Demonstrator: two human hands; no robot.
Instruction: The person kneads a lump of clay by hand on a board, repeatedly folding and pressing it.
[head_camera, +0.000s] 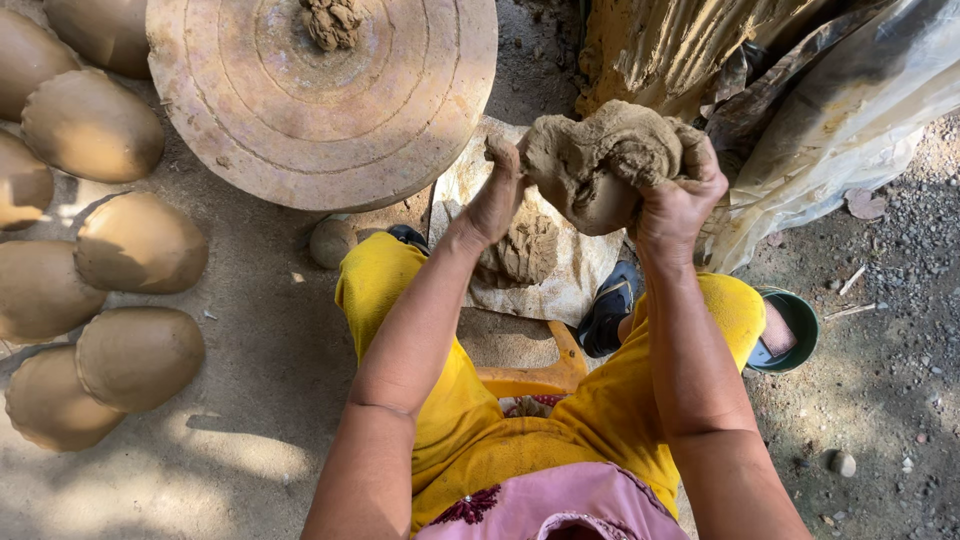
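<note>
from the head view, both hands are holding a lump of clay (600, 160) up in the air in front of the knees; the left hand (497, 195) is pressing against the lump's left side, fingers curled onto it and smeared with mud; the right hand (682, 195) is gripping the lump's right side from behind, fingers wrapped over its top edge; the lump is grey-brown, rough and torn on top, smoother and rounded underneath; below it a pale cloth (560, 270) is lying on the ground with a flattened patch of clay (525, 250) on it; a round stone wheel (322, 95) is lying just beyond the left hand, a small clay knob (332, 22) sitting at its centre; a row of rounded clay pots (95, 250) is resting on the dirt at the left; the person is sitting on an orange stool (535, 375), wearing yellow trousers; a big mound of raw clay (680, 45) under a plastic sheet (850, 120) is standing behind the right hand; a green bowl (800, 325) is lying near the right knee.
</note>
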